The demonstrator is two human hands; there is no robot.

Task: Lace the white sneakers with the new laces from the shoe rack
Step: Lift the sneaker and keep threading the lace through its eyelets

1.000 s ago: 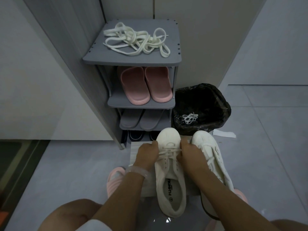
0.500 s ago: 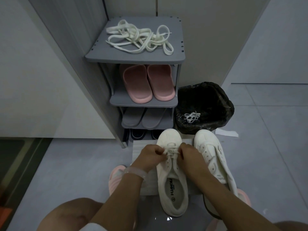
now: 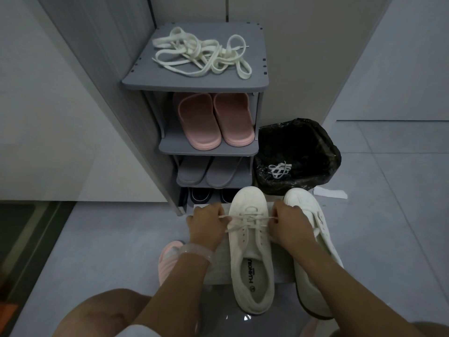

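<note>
Sneaker (image 3: 251, 242) lace (image 3: 245, 218) is pinched in your left hand (image 3: 206, 224) and right hand (image 3: 288, 223), pulled sideways; yank unevenly and one end probably slips out of its eyelet.

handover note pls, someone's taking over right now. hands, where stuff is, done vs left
Left hand and right hand each pinch an end of the lace on the left sneaker, pulling it sideways.
Right sneaker beside it shows no lace.
Loose laces lie on top of the shoe rack; a small lace bundle sits in the bin.
Done: a few crossings near the toe. Left: the remaining eyelets, then the right sneaker.
</note>
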